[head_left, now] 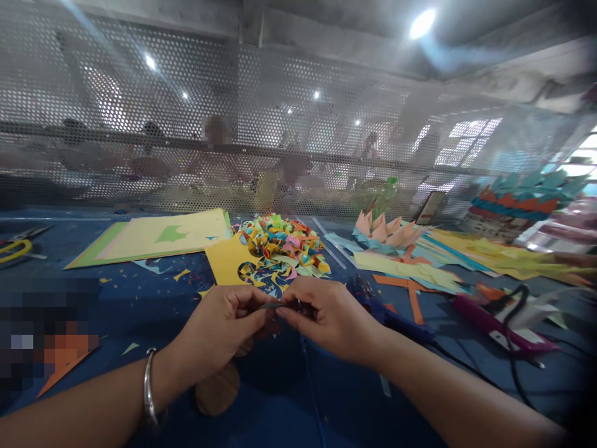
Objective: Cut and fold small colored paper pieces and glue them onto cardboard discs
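Note:
My left hand (227, 326) and my right hand (329, 318) meet fingertip to fingertip above the blue table. Pinched between them is a small thin dark piece (270, 305), and its material is too small to make out. Below my left wrist lies a round brown wooden-looking object (218, 389), partly hidden by that hand. Just beyond my fingers is a heap of small multicoloured paper pieces (284, 239). A yellow paper sheet (226, 258) with a cut-out edge lies to the left of this heap.
Stacked paper sheets (186, 246) lie at the back left, yellow-handled scissors (16, 250) at the far left. On the right are a blue glue gun (401, 323), a pink power strip (504, 330) with cables, and folded paper pieces (387, 233). A perforated metal screen (280, 137) stands behind.

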`<state>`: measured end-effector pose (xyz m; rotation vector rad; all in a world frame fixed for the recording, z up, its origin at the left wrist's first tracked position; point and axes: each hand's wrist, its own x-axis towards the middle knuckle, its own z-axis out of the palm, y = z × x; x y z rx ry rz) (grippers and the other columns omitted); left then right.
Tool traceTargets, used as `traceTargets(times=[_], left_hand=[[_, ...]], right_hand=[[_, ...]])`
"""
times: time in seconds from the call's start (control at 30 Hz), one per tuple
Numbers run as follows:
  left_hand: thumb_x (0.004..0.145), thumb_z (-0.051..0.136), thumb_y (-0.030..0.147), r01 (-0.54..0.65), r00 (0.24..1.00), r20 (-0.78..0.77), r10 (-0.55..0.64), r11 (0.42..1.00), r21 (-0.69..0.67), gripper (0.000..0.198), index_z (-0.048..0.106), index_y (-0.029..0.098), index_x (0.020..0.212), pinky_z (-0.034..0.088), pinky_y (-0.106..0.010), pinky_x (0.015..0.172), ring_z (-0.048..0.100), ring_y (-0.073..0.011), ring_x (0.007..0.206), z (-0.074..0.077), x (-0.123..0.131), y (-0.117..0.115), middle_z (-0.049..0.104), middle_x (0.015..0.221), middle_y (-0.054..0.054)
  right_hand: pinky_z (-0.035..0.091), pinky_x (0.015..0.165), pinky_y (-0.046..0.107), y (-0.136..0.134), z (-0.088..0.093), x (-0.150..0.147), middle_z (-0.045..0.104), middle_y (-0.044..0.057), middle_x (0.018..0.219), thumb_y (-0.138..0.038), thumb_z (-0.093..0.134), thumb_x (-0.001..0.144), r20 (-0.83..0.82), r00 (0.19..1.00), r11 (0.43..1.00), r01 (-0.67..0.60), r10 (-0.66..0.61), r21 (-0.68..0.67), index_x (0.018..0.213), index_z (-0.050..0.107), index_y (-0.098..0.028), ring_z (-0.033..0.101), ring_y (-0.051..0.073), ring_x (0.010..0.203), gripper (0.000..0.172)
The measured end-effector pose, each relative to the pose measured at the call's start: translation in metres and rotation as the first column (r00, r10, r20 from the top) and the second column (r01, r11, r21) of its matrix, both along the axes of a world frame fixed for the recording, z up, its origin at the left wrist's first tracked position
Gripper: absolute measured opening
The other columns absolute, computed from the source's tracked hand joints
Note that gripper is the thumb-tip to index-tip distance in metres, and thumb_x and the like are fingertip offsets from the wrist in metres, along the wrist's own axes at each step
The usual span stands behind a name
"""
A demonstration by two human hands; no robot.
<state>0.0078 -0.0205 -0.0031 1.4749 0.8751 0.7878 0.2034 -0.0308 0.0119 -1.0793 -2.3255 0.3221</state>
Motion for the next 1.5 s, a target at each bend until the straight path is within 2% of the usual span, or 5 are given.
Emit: traceTargets(times=[0.17, 0.4, 0.83, 1.27, 1.5], left_hand=[[0.074, 0.066, 0.034, -0.005, 1.000, -0.008, 0.005, 1.000, 0.001, 0.018, 0.064, 0.019, 0.083, 0.041, -0.022, 0.053, 0.058, -0.0115, 0.062, 0.000, 0.001, -0.001, 0.067, 0.072, -0.001], [0.075, 0.064, 0.038, -0.020, 0.989, -0.147, 0.024, 0.999, 0.029, 0.022, 0.057, 0.017, 0.074, 0.030, -0.017, 0.040, 0.041, -0.0061, 0.043, 0.006, 0.002, -0.004, 0.060, 0.058, 0.002], [0.080, 0.054, 0.024, 0.034, 0.935, -0.346, 0.077, 0.952, 0.304, 0.013, 0.055, 0.018, 0.069, 0.033, -0.018, 0.045, 0.044, -0.0077, 0.047, 0.009, -0.001, -0.007, 0.056, 0.057, 0.004], [0.083, 0.053, 0.037, 0.006, 0.968, -0.249, 0.037, 0.986, 0.169, 0.023, 0.050, 0.019, 0.068, 0.032, -0.017, 0.040, 0.043, -0.0074, 0.044, 0.002, -0.001, -0.002, 0.054, 0.056, 0.004], [0.079, 0.053, 0.026, 0.089, 0.904, -0.415, 0.102, 0.905, 0.416, 0.017, 0.055, 0.017, 0.064, 0.032, -0.020, 0.048, 0.043, -0.0091, 0.049, 0.010, -0.004, -0.005, 0.049, 0.053, 0.005]], right_hand=[[0.037, 0.057, 0.022, 0.001, 0.001, 0.000, 0.054, -0.001, 0.069, -0.027, 0.053, 0.087, -0.020, 1.000, 1.000, -0.012, 0.012, -0.004, 0.079, 0.061, -0.017, 0.048, 0.010, 0.061, 0.015], [0.037, 0.056, 0.022, -0.002, 0.002, -0.001, 0.053, -0.001, 0.069, -0.023, 0.054, 0.085, -0.003, 1.000, 1.000, -0.013, 0.013, -0.006, 0.078, 0.060, -0.017, 0.047, 0.010, 0.060, 0.012], [0.037, 0.056, 0.021, -0.002, 0.004, -0.002, 0.054, -0.001, 0.071, -0.019, 0.055, 0.084, -0.027, 0.999, 0.995, -0.043, 0.041, -0.088, 0.078, 0.060, -0.016, 0.048, 0.009, 0.060, 0.008], [0.036, 0.052, 0.020, 0.000, 0.007, 0.000, 0.050, -0.003, 0.070, -0.019, 0.055, 0.084, -0.080, 0.996, 0.980, -0.040, 0.024, -0.196, 0.080, 0.058, -0.017, 0.044, 0.008, 0.057, 0.005], [0.038, 0.054, 0.020, 0.000, 0.006, 0.000, 0.052, -0.003, 0.070, -0.015, 0.056, 0.081, -0.104, 0.994, 0.978, -0.046, 0.025, -0.204, 0.080, 0.059, -0.017, 0.046, 0.008, 0.058, 0.004]])
